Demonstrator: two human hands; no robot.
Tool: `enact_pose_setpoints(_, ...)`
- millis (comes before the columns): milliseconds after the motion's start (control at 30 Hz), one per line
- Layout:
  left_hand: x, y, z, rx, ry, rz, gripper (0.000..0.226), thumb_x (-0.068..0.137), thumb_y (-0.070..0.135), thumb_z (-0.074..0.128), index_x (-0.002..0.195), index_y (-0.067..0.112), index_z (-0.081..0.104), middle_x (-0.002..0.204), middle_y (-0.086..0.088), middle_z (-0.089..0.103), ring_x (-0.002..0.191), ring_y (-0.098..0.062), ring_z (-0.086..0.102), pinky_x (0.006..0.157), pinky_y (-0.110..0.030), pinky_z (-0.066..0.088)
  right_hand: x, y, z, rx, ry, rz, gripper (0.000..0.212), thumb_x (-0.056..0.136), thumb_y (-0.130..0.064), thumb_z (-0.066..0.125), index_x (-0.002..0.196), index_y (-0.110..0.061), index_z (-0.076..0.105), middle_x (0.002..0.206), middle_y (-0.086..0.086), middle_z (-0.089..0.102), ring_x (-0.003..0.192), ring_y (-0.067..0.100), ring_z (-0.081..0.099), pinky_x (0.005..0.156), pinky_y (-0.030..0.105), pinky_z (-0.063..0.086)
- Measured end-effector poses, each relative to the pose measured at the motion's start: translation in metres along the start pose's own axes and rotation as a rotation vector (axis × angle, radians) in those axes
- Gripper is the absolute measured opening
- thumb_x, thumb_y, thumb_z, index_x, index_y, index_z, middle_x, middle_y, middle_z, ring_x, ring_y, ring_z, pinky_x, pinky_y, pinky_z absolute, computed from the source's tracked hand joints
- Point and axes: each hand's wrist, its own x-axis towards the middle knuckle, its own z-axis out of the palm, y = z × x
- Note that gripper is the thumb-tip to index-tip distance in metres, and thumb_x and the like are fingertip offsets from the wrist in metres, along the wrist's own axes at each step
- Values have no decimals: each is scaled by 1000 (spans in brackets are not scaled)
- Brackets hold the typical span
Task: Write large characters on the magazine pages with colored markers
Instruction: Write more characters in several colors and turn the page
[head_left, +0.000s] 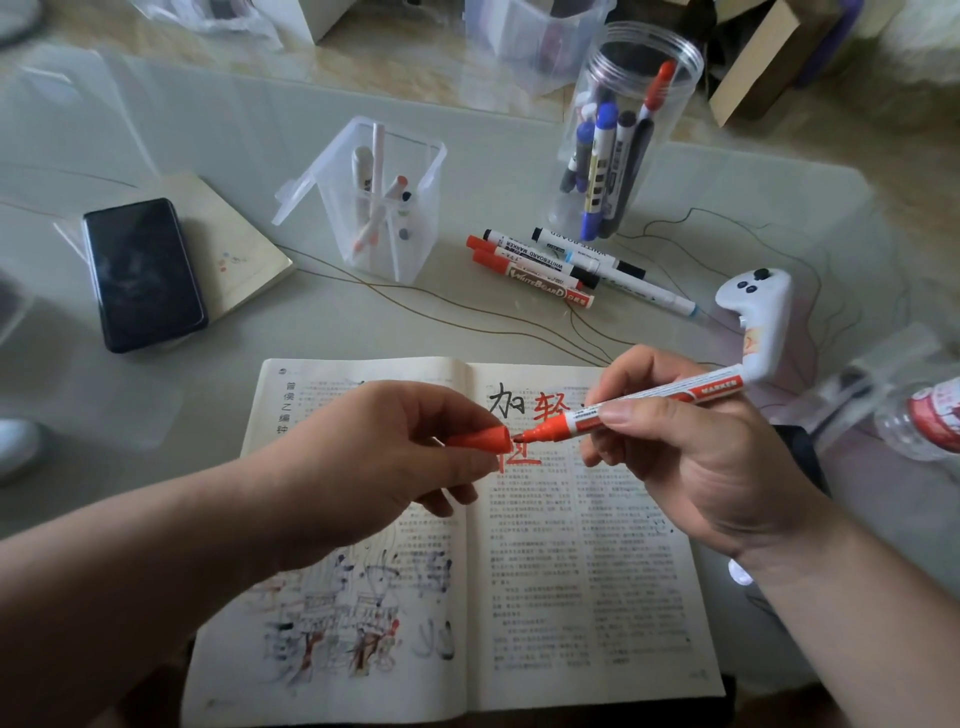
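Left hand (384, 457) pinches red plastic cap (478, 440), right hand (701, 467) grips red-and-white "MARKER" pen (675, 394) above open magazine (571, 597) marked 加轻.

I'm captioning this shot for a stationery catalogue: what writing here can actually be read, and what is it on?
"MARKER": red marker in the right hand.
"WHITEBOARD": loose red marker.
"WHITEBOARD MARKER": marker beside it.
"加" black, "轻" red: handwritten on the magazine.
Magazine print and bottle label: too small or blurred.
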Motion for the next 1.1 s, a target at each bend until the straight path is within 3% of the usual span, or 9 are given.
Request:
enact_pose_setpoints(67, 0, 0, -1, -16, -21, 7, 15, 86, 20, 77, 94, 32, 80, 80, -4, 76, 74, -18, 71, 70, -31, 54, 0, -1, 1, -10, -4, -7, 44, 58, -34, 92, 80, -5, 68, 68, 15, 60, 61, 24, 57, 58, 25, 51)
enact_pose_setpoints(233, -3, 3, 1, -131, -95, 25, 15, 82, 21, 76, 95, 25, 81, 86, -7, 75, 73, -19, 68, 69, -33, 53, -3, -2, 5, -53, 2, -15, 20, 67, -16, 74, 81, -3, 68, 69, 18, 61, 62, 25, 58, 58, 23, 49)
enact_pose_setpoints(333, -3, 4, 3, -206, -111, 10, 20, 77, 28, 74, 93, 19, 81, 83, -9, 73, 68, -20, 63, 68, -35, 51, -5, -2, 7, -64, -6, -13, 12, 71, -7, 74, 81, -5, 68, 69, 16, 62, 63, 25, 60, 59, 23, 49)
enact_pose_setpoints(500, -3, 7, 6, -403, -138, -52, 18, 79, 26, 74, 79, 8, 78, 72, -12, 64, 60, -20, 55, 58, -29, 47, -6, -4, 11, 18, -12, -39, 37, 66, -30, 90, 87, -6, 73, 76, 17, 69, 69, 27, 66, 66, 29, 55)
enact_pose_setpoints(700, -6, 9, 11, -500, -180, -69, 23, 82, 24, 70, 64, 11, 71, 62, -8, 57, 55, -17, 49, 54, -24, 43, -9, -6, 14, -99, -46, -61, 33, 69, -34, 90, 92, -13, 78, 87, 24, 73, 76, 36, 69, 72, 37, 56)
enact_pose_setpoints(800, -3, 8, 10, -462, -145, -12, 21, 82, 22, 77, 68, 7, 70, 61, -8, 56, 55, -17, 46, 52, -22, 41, -9, -5, 12, -165, -52, -53, 36, 70, -37, 88, 97, -15, 79, 87, 20, 75, 74, 32, 68, 71, 37, 55)
enact_pose_setpoints(933, 1, 14, -2, -332, -25, 130, 14, 74, 20, 78, 82, 9, 76, 65, -8, 59, 56, -16, 50, 51, -19, 44, -3, -17, 2, -119, -12, -56, 49, 67, -38, 90, 106, -14, 76, 78, 11, 68, 64, 25, 56, 56, 27, 47)
enact_pose_setpoints(1100, 6, 13, -9, -345, 10, 119, 21, 75, 16, 69, 92, 4, 73, 67, -10, 57, 57, -17, 52, 54, -21, 48, -5, -16, 1, -403, 74, -183, 15, 79, -20, 79, 90, -14, 72, 71, 5, 70, 55, 8, 58, 54, 17, 45)
